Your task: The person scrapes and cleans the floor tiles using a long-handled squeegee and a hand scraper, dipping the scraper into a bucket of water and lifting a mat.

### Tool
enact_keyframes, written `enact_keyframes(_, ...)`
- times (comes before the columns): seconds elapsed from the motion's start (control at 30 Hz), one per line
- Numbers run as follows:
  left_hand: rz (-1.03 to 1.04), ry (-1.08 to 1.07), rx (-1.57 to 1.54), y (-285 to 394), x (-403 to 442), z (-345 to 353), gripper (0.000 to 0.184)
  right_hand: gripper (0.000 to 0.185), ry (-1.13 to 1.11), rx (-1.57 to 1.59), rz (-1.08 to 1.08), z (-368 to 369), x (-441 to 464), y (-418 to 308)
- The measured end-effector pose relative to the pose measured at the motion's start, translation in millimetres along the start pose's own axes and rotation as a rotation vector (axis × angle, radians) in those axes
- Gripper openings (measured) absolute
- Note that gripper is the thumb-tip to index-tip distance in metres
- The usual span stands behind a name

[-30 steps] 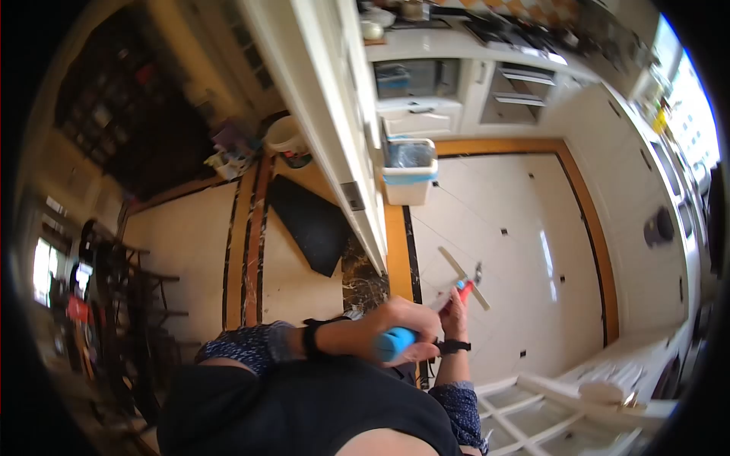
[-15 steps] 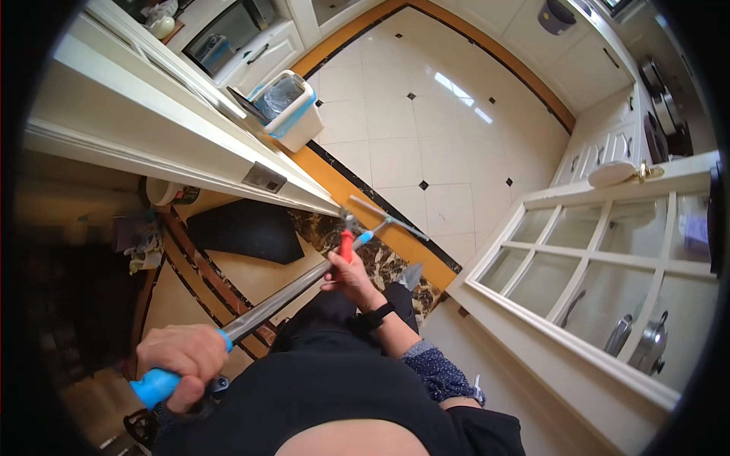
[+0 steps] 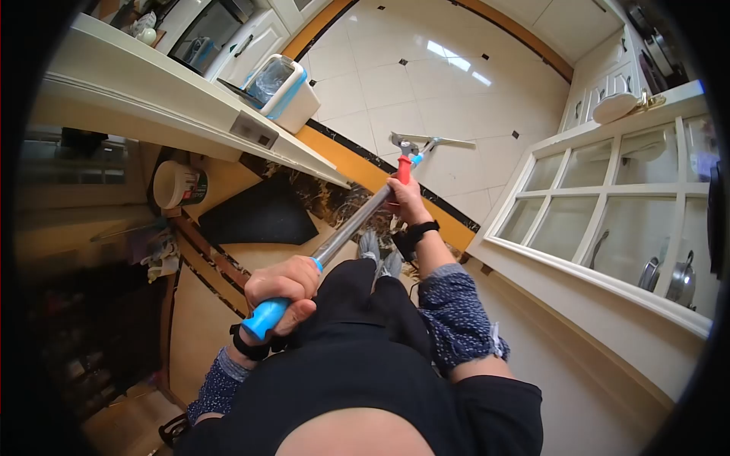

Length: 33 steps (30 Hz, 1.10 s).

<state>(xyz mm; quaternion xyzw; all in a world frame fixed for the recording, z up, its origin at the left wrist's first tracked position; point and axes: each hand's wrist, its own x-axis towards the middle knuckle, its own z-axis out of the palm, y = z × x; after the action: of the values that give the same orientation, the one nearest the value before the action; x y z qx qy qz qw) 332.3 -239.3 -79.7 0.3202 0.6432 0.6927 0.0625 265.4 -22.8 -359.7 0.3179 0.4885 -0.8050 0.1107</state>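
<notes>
Left hand (image 3: 281,292) clamped on the pole's blue grip (image 3: 266,318). Right hand (image 3: 409,199) closed round red-handled pliers (image 3: 404,161); squeegee head (image 3: 449,141) at 1 o'clock, just beyond.

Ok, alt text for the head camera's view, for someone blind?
Seen from above, a person's left hand grips a long squeegee by its blue handle; further along, their right hand holds a red-handled tool, above a tiled floor.
</notes>
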Motion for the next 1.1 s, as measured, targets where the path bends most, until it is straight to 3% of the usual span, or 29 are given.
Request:
enact_keyframes(0.17,-0.045,-0.031,-0.039,44,-10,16,0.027,0.021,-0.099,0.122,0.018,-26,-60,31)
enact_keyframes(0.3,-0.069,0.048,-0.039,87,-22,13,0.031,0.021,-0.133,0.242,0.232,-12,-138,41)
enact_keyframes(0.43,-0.131,-0.135,-0.021,127,-18,15,0.036,0.018,-0.195,0.405,0.341,-2,-189,52)
enact_keyframes(0.53,-0.07,-0.121,-0.053,125,-20,16,0.037,0.015,-0.142,0.338,0.291,1,-183,47)
enact_keyframes(0.6,0.025,-0.014,-0.09,106,-25,23,0.033,0.012,-0.083,0.365,0.056,-9,-159,42)
enact_keyframes(0.67,0.027,-0.058,-0.01,74,-21,49,0.027,0.017,0.093,0.403,-0.163,-29,-120,40)
enact_keyframes(0.73,-0.032,-0.176,0.035,45,-16,72,0.024,0.02,0.212,0.377,-0.183,-59,-91,41)
enact_keyframes(0.77,-0.009,-0.248,0.049,34,-14,73,0.025,0.022,0.223,0.387,-0.097,-69,-98,30)
enact_keyframes(0.83,0.01,-0.316,0.007,36,-9,72,0.026,0.023,0.201,0.387,-0.131,-71,-96,38)
enact_keyframes(1.0,0.027,-0.267,-0.038,52,-30,10,0.033,0.022,0.161,0.49,-0.096,-17,-123,80)
enact_keyframes(1.1,0.036,-0.41,-0.121,58,-41,-48,0.03,0.02,0.177,0.536,-0.095,31,-139,109)
